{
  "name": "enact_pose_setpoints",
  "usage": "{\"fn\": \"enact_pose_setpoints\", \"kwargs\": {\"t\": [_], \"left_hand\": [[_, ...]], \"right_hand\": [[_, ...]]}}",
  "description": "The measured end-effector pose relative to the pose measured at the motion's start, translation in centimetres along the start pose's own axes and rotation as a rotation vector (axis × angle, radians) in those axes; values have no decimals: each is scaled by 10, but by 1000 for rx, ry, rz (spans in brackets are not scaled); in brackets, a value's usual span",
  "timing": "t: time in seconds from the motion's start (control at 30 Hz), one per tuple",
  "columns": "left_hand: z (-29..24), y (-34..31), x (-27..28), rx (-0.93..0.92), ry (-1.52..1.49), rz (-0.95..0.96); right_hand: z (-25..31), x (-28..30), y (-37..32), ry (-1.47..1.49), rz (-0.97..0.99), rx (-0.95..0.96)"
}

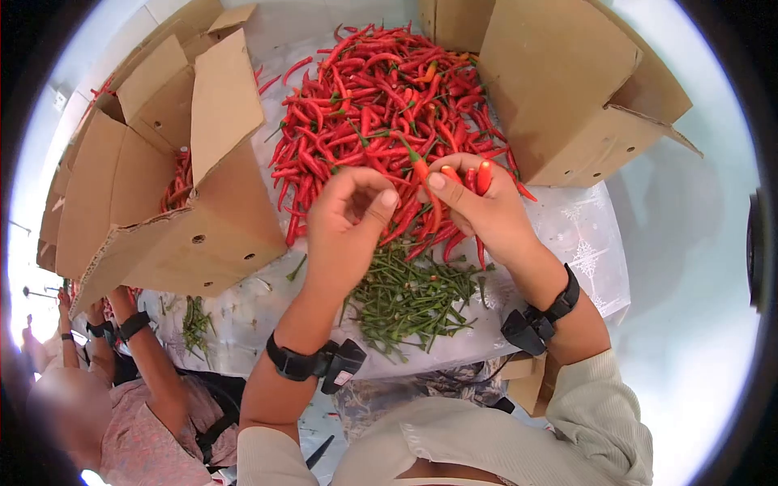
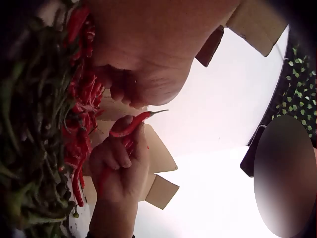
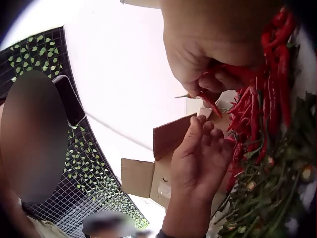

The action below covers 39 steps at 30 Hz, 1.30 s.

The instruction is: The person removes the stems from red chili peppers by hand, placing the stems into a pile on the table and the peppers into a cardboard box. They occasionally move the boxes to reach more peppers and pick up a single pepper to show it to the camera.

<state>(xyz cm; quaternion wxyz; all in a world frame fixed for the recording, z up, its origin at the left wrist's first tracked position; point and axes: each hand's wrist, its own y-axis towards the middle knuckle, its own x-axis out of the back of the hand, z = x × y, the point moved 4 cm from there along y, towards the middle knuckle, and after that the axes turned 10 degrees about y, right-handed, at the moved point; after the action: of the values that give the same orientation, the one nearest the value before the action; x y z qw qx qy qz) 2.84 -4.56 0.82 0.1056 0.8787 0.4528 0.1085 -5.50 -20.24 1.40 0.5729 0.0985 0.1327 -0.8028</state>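
Note:
My right hand (image 1: 490, 215) pinches an orange-red chili pepper (image 1: 421, 170) between thumb and fingers, its green stem pointing up and away. More red chilies (image 1: 484, 180) are tucked in that same palm. Close by on the left, my left hand (image 1: 344, 223) holds nothing, its fingers loosely bent a short gap from the pinched chili. In the right wrist view, the palm of the left hand (image 3: 198, 166) faces up with bare fingers. Behind both hands spreads a big heap of red chilies (image 1: 356, 101). Nearer my body lies a pile of green stems (image 1: 413, 304).
A cardboard box (image 1: 215, 235) with raised flaps and chilies inside stands at the left. Another box (image 1: 551, 89) is at the back right. Plastic sheeting (image 1: 583, 243) covers the table. At the lower left, another person's arm (image 1: 158, 368) reaches beside a small stem pile (image 1: 195, 326).

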Motion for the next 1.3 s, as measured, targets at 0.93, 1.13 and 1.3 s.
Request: {"fn": "enact_pose_setpoints", "kwargs": {"t": [0.93,1.13,1.3], "left_hand": [[8,-2,-5,430,-564,76],[6,8,19,135,-277,185],[-8,-3,-2,-103,638,77]], "right_hand": [[-10,-15,-2,-70,355,-82],[8,0,2,120,129,-41],[17,26,22,-546,-215,359]]}}
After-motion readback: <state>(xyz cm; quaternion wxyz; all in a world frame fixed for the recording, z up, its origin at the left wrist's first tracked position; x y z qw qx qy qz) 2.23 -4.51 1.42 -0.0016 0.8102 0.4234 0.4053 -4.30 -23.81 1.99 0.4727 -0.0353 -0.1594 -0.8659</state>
